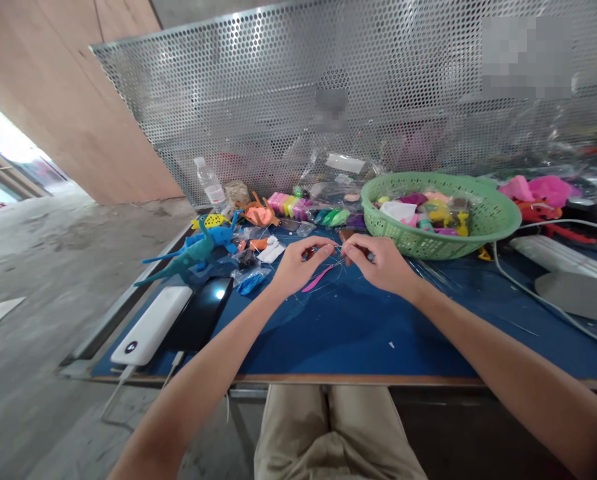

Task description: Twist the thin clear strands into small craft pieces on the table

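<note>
Now my left fingers [323, 252] and right fingers [354, 252] pinch a thin strand [337, 246]; loosening either could let it slip.

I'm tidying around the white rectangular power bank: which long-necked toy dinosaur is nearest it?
The teal long-necked toy dinosaur, between the white power bank and the bright blue toy dinosaur farther back.

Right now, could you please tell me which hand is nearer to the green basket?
Right: the right hand is close by the near left side of the green basket, while the left hand is farther off to the left.
</note>
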A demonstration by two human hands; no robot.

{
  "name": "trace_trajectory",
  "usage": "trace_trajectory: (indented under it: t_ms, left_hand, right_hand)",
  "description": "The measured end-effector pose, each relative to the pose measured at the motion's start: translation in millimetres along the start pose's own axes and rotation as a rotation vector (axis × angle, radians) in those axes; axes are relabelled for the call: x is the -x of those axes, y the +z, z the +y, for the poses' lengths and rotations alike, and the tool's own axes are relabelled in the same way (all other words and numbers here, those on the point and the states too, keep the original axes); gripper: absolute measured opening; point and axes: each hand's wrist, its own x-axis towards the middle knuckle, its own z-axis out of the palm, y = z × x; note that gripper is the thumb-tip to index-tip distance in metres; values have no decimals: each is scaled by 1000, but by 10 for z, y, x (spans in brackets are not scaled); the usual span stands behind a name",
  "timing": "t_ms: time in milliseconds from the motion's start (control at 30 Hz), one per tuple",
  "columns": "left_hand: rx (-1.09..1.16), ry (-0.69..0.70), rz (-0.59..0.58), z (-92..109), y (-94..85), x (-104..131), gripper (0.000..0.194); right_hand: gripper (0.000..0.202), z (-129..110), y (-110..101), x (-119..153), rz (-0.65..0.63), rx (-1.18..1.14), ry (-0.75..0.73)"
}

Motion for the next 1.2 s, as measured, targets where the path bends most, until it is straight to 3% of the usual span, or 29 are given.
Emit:
trace_trajectory:
  t_ms: [133, 267, 500, 633, 800, 933, 1033, 1200]
  left_hand:
    - [-69, 38, 28, -14, 16, 6, 25]
    - [-156, 116, 71, -15, 27, 18, 23]
    - [-351, 152, 148, 33, 9, 28, 12]
    - [-320, 160, 123, 9, 8, 14, 11]
    - [-274, 150, 94, -45, 16, -5, 10]
    - [-416, 237, 80, -77, 4, -19, 8]
    - [-555, 336, 96, -100, -9, -26, 6]
    - [-577, 409, 83, -133, -16, -21, 8]
  right_hand:
    - [27, 25, -43, -34, -95, -232, 100]
    - [28, 60, -68, -44, -161, -309, 97]
    - [27, 134, -19, 2, -75, -9, -62]
    - [25, 248, -5, 1, -34, 229, -254]
    - [27, 334, -4, -12, 3, 434, -394]
    - [28, 333, -17, -38, -26, 560, -497]
    - [29, 330, -19, -67, -58, 630, -535]
    - [28, 340, 11, -90, -63, 617, -524]
